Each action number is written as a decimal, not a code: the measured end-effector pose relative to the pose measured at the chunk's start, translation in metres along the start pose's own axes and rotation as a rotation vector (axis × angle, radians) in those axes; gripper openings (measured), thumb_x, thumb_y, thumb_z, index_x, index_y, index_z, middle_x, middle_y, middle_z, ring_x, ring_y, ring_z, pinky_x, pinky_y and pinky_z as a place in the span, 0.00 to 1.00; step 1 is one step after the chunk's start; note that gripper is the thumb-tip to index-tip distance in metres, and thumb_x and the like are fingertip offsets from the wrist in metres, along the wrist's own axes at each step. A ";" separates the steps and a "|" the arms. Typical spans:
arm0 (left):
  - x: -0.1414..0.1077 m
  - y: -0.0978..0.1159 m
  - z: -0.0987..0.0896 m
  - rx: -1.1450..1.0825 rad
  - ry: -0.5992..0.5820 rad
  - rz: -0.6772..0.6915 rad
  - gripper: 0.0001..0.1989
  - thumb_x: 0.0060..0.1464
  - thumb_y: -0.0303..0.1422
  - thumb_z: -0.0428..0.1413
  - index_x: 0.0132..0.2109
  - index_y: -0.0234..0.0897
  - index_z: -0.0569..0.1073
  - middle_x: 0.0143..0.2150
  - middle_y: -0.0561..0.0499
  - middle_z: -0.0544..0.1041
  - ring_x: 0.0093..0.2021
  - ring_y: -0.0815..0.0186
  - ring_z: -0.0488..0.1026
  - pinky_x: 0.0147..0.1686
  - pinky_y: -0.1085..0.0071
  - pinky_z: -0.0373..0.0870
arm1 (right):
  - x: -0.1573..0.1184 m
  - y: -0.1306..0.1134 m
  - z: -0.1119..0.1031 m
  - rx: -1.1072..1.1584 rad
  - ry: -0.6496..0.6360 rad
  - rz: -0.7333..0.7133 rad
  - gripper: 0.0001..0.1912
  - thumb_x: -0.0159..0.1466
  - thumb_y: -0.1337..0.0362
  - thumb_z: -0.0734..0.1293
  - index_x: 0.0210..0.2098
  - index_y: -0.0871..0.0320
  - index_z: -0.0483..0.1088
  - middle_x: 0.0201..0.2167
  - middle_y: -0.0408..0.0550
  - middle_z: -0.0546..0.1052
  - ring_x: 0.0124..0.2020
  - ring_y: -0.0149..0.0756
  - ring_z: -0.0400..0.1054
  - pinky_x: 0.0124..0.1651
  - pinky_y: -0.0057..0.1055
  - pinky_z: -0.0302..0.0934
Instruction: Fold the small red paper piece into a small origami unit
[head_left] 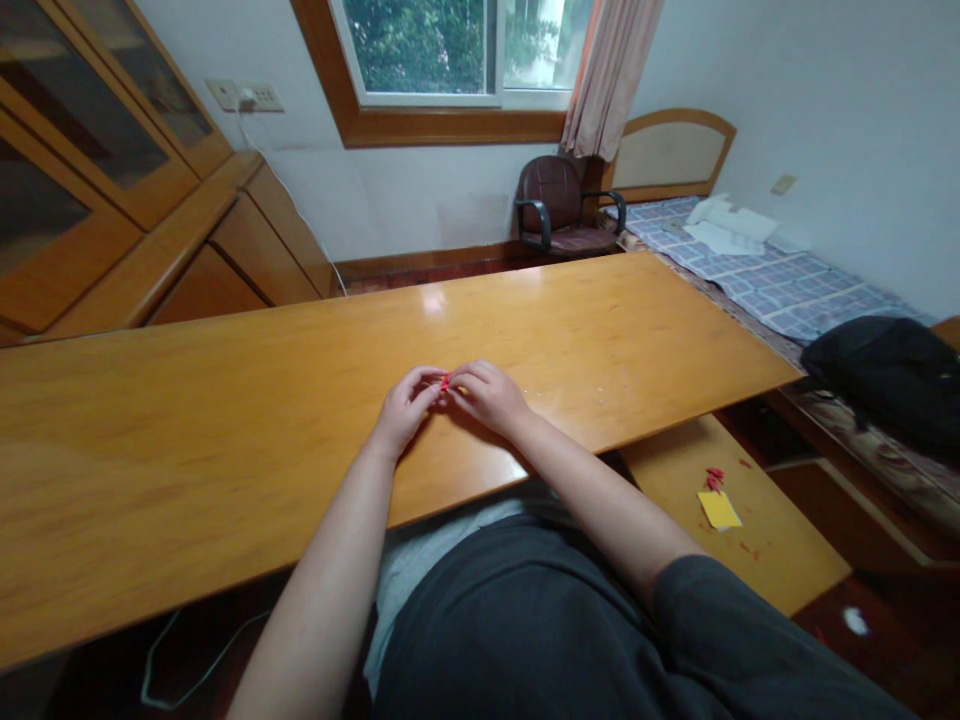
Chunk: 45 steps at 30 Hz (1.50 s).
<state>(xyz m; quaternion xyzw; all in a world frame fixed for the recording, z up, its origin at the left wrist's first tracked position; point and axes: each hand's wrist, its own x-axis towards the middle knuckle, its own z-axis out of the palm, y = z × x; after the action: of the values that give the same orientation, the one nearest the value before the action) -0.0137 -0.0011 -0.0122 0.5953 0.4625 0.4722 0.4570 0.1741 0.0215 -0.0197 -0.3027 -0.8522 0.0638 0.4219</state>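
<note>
Over the middle of the wooden table [247, 420], my left hand [409, 402] and my right hand [486, 392] meet fingertip to fingertip. Between them is a small red piece, perhaps folded paper [445, 382], mostly covered by my fingers. Both hands pinch it, one from each side. Its exact shape is too small and hidden to make out. Both wrists are low, close to the tabletop.
On a lower board [780, 540] at right lie a yellow paper square [720, 510], several red pieces [714, 478] and orange scraps. Beyond stand a bed with a black bag [885, 375], a brown armchair [555, 205] and a cabinet [187, 220] at left.
</note>
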 end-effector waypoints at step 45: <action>0.003 -0.008 0.004 0.051 0.116 0.042 0.15 0.53 0.38 0.61 0.46 0.37 0.72 0.31 0.54 0.75 0.30 0.68 0.75 0.35 0.71 0.72 | 0.003 -0.006 -0.008 0.050 0.058 0.036 0.07 0.68 0.62 0.64 0.38 0.57 0.72 0.39 0.53 0.77 0.43 0.38 0.69 0.48 0.36 0.65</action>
<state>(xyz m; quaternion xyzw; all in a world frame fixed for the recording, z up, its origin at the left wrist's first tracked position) -0.0107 0.0026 -0.0200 0.5880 0.4874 0.5032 0.4043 0.1761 0.0172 -0.0108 -0.3094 -0.8322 0.0837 0.4525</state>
